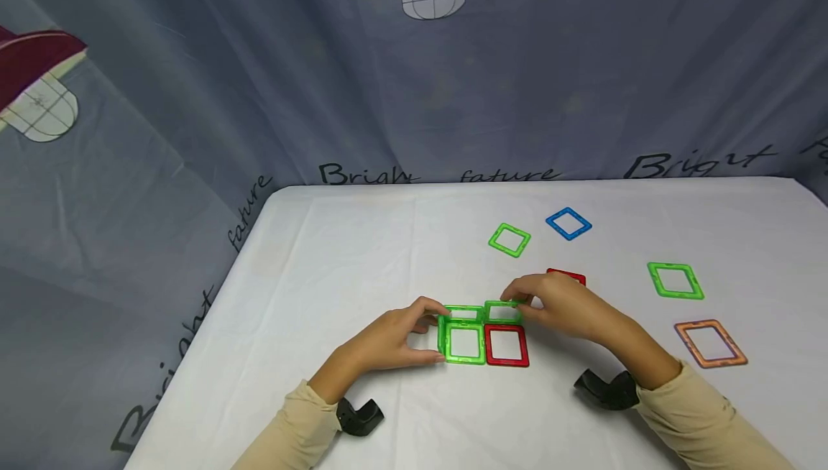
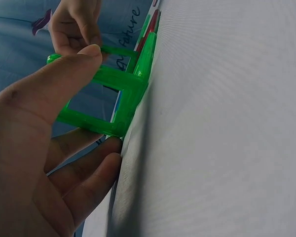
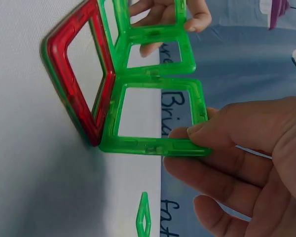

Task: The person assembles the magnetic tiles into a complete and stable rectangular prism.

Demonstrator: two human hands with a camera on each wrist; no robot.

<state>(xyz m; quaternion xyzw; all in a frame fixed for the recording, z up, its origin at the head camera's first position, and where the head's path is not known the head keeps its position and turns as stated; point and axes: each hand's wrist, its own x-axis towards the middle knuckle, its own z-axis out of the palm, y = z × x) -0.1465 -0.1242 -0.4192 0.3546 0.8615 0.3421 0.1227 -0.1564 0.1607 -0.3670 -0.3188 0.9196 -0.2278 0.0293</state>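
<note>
With the thumb and fingers of my left hand (image 1: pixel 394 337) nearly closed, I am pinching the upright left green magnetic tile (image 1: pixel 442 337), which is standing at the edge of the flat green tile (image 1: pixel 466 360). My right hand (image 1: pixel 563 305) is also pinching, thumb against fingers, and it is holding the outer edge of the right rear green tile (image 3: pixel 155 146). This one is rising behind the flat red tile (image 1: pixel 507 363) and is meeting the left rear green tile (image 1: pixel 464 307). Around this work, other square tiles are lying loose on the white tablecloth (image 1: pixel 343 254). Behind my right hand, a second red tile (image 1: pixel 566 272) is showing only partly, because the hand is covering the rest. Farther back, a light-green tile (image 1: pixel 509 250) is lying near a blue tile (image 1: pixel 568 236); to the right, another green tile (image 1: pixel 675 295) and an orange tile (image 1: pixel 711 362) are lying well apart from the joined tiles. Beyond the table, a grey-blue curtain (image 1: pixel 517 89) is hanging with lamp drawings and black lettering.
</note>
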